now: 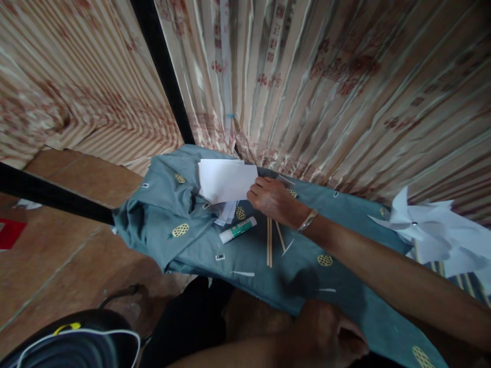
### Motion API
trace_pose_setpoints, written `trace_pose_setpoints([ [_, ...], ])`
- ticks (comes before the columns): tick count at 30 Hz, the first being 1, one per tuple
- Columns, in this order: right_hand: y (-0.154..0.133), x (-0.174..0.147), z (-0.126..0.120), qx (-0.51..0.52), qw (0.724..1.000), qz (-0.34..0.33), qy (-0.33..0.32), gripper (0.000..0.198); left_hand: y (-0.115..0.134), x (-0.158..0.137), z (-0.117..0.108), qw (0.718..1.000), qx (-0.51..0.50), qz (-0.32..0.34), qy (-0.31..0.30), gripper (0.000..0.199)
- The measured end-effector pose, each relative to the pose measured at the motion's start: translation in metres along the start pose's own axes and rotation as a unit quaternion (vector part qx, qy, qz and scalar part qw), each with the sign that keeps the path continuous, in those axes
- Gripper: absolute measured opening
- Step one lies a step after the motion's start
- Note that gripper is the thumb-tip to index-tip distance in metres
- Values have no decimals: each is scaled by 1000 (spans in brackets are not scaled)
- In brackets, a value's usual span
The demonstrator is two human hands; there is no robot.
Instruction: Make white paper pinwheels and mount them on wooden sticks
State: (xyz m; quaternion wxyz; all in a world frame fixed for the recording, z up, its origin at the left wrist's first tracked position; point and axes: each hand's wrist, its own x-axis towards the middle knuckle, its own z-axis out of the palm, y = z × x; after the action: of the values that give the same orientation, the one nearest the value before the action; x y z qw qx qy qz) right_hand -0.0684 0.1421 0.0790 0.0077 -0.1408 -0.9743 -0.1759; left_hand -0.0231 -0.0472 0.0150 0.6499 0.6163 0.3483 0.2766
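The right hand (266, 197) has its fingers curled almost closed, and they seem to pinch the right edge of the white paper (226, 180). From this nearer hand, the paper lies leftward, its long axis running left to right. The left hand (326, 327) is well apart, lower; its opening and contents I cannot tell.

Pleated cream curtains (307, 76) with reddish floral print, two black poles (163, 66), brown tiled floor (76, 220), red item (10, 233) at far left, curved white cable (95, 331)
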Motion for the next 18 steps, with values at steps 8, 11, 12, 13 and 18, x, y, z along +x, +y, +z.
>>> trace_pose_setpoints([
  [8,-5,-90,-44,-33,981,88,168,19,2,6,-1,995,-13,-31,92,12],
  [11,-17,-142,-55,-12,967,175,186,14,6,8,-6,993,-3,-37,108,12],
  [12,-21,-159,-58,-5,959,209,192,10,8,8,-8,993,4,-33,114,12],
  [13,-25,-176,-60,-5,951,243,191,6,10,8,-9,993,14,-23,115,12],
  [18,-48,-250,-78,-59,899,381,210,20,12,9,-10,987,81,51,127,12],
])
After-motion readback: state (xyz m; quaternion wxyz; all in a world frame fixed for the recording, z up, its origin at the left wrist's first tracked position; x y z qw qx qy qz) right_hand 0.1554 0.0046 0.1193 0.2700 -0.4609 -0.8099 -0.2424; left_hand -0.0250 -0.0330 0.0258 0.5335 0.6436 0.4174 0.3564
